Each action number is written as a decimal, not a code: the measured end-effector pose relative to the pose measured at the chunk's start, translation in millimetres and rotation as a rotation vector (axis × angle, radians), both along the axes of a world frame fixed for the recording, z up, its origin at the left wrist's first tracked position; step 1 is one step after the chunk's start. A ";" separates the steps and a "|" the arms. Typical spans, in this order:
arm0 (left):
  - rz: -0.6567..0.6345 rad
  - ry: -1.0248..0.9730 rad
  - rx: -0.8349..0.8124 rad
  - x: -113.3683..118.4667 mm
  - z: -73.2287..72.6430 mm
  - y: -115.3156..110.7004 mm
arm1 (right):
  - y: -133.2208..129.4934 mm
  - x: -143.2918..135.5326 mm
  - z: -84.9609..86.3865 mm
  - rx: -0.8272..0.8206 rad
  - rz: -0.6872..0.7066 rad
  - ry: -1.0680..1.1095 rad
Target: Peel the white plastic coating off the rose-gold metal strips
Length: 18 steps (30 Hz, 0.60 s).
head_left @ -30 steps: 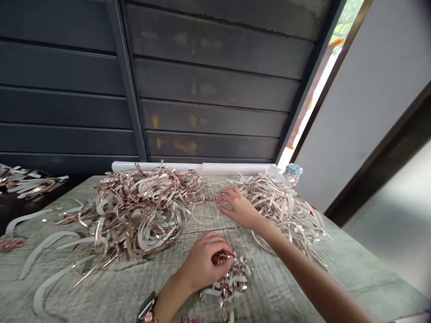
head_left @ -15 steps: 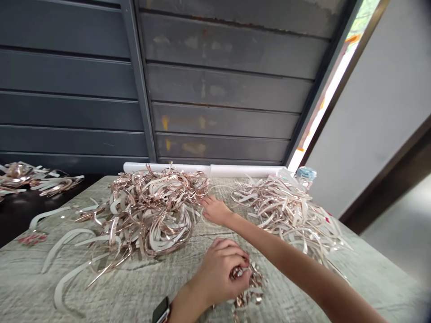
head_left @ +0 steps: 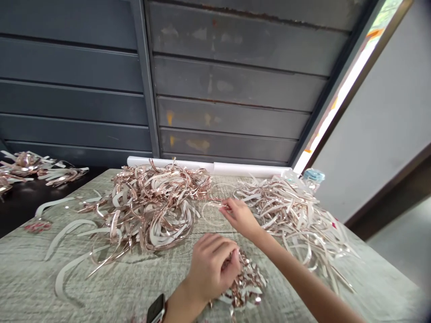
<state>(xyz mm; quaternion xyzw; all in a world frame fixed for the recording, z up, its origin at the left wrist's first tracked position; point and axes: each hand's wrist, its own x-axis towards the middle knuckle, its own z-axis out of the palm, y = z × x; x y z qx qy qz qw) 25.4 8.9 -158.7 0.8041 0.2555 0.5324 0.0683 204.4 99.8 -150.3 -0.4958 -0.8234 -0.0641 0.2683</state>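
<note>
My left hand [head_left: 214,267], with a watch on its wrist, is curled at the front of the table. Its fingers and thumb close on a crinkled bunch of rose-gold foil strips [head_left: 247,282], which spreads out to the right beneath it. Farther back, my right hand [head_left: 240,217] pinches a thin rose-gold foil strip [head_left: 215,198] that stretches left to the large tangled pile of white and rose-gold strips [head_left: 161,202]. To the right of that hand lies a second, paler pile of strips [head_left: 289,206].
Loose curved white strips [head_left: 69,231] lie at the left of the wood-patterned table [head_left: 128,287]. White rolls [head_left: 242,169] run along the back, near a blue-lidded container [head_left: 314,176]. More foil strips [head_left: 30,163] rest on a dark surface at far left.
My right hand has drawn back to the right from the left pile, its fingers going from spread to pinching a foil strip. My left hand has shifted slightly left and more of its bunch shows.
</note>
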 end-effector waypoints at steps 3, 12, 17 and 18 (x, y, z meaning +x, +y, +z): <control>0.035 0.023 -0.043 -2.8 -0.4 2.9 | -23.2 25.9 1.4 0.074 -0.059 0.179; 0.105 0.033 -0.175 -7.2 -5.9 13.9 | -62.4 46.1 2.4 -0.019 -0.090 0.723; 0.121 0.003 -0.294 -6.9 -4.3 12.9 | -74.4 23.4 -4.2 -0.386 0.118 0.841; 0.130 -0.027 -0.310 -7.3 -3.9 13.3 | -76.1 18.2 -6.8 -0.443 0.153 0.857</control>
